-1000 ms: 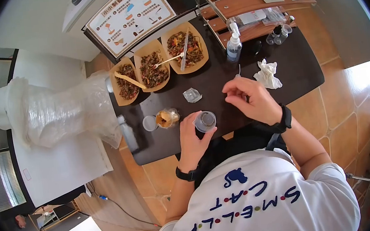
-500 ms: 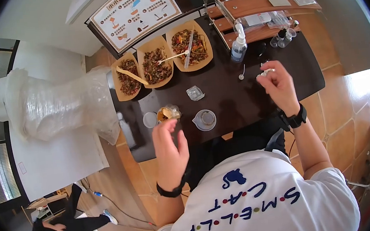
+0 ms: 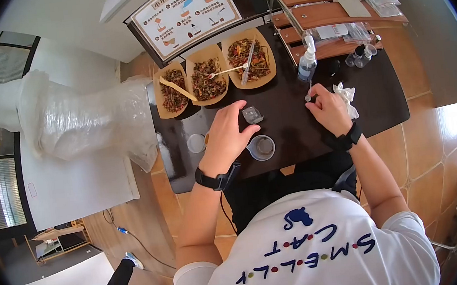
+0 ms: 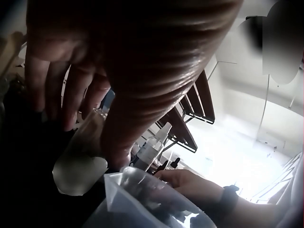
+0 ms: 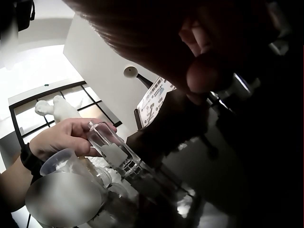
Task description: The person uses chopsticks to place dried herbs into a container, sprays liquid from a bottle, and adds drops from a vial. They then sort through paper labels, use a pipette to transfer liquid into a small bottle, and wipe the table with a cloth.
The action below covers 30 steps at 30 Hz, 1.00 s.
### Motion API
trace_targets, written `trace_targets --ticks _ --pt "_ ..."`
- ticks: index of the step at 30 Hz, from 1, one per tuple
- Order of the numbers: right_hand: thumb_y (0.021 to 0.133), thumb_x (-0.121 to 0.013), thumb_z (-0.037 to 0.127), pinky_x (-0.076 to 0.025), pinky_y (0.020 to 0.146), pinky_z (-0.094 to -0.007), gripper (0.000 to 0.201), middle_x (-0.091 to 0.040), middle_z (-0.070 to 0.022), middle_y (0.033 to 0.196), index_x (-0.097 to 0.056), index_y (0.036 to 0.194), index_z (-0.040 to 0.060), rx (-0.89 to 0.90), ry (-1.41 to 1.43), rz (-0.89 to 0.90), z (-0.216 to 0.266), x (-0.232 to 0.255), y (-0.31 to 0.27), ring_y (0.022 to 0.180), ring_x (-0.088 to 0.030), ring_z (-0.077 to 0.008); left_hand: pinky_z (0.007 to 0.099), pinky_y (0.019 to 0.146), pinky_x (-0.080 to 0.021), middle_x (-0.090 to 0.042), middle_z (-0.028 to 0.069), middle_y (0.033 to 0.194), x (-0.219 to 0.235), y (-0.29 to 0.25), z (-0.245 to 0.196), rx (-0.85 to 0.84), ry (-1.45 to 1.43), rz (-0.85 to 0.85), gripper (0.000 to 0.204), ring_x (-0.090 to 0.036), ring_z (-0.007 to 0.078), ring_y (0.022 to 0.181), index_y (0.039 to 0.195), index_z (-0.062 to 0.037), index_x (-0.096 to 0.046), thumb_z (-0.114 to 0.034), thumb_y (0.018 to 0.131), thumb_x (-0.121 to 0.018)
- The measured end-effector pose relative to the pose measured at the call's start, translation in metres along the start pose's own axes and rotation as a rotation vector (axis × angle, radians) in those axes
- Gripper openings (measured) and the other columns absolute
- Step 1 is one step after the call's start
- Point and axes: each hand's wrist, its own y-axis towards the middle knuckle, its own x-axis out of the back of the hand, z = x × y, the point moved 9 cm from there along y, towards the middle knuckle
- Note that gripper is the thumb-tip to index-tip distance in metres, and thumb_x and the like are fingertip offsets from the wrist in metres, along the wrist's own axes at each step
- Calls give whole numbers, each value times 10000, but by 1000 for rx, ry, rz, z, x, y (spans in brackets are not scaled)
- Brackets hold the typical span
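Observation:
My left hand (image 3: 227, 134) reaches across the dark table (image 3: 294, 130) and grips a small clear square container (image 3: 252, 115), fingers behind it and thumb in front. The right wrist view shows that container (image 5: 109, 145) tilted in the left hand (image 5: 66, 135). A clear beaker (image 3: 262, 147) stands just right of the left wrist. My right hand (image 3: 325, 110) is right of it, its fingertips pinching a small white spoon (image 3: 309, 92) beside the crumpled tissue (image 3: 346, 96). The left hand hides the jar under it.
Three paper trays of dried herbs (image 3: 208, 78) line the table's far edge, below an instruction card (image 3: 187, 13). A spray bottle (image 3: 307, 63), small vials (image 3: 361, 56) and a wooden rack (image 3: 331, 4) stand at the far right. A round lid (image 3: 196, 143) lies left.
My left hand went from the beaker back to the near edge, then forward onto the clear container. My right hand moved out to the tissue and back left to the spoon.

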Motion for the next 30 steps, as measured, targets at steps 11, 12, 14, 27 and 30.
trace_targets --ticks 11,12,14,27,30 --pt "840 -705 -5 -459 565 -304 186 -629 -72 777 -586 975 43 59 230 41 28 24 -12 614 -590 -170 315 851 -558 -720 139 1087 6 8 9 148 -382 -99 307 -705 195 976 1121 6 -572 -97 897 -754" --pt "848 -699 -24 -454 570 -263 182 -635 -55 832 -582 973 36 81 334 42 31 26 -15 631 -577 -115 292 831 -552 -712 137 1064 23 6 1 108 -511 -203 271 -700 163 938 1109 3 -562 -69 910 -732" --pt "863 -694 -33 -448 578 -236 171 -631 -38 850 -582 975 31 70 443 44 36 30 -20 651 -572 -84 290 881 -549 -682 138 1139 33 -1 -8 100 -636 -196 261 -670 141 1010 1128 13 -513 -34 941 -689" --pt "880 -652 -106 -477 602 -200 185 -639 -29 896 -663 1033 -4 250 519 206 107 87 -15 683 -598 -63 259 866 -465 -583 42 1119 27 -40 -38 -44 -521 -146 371 -583 124 971 1236 -34 -576 -92 915 -754" --pt "868 -644 -123 -483 603 -198 204 -645 -39 919 -672 1033 -7 238 552 192 111 100 -14 679 -602 -71 264 868 -468 -588 49 1117 28 -41 -38 -36 -496 -160 357 -592 136 991 1214 -30 -596 -67 898 -758"
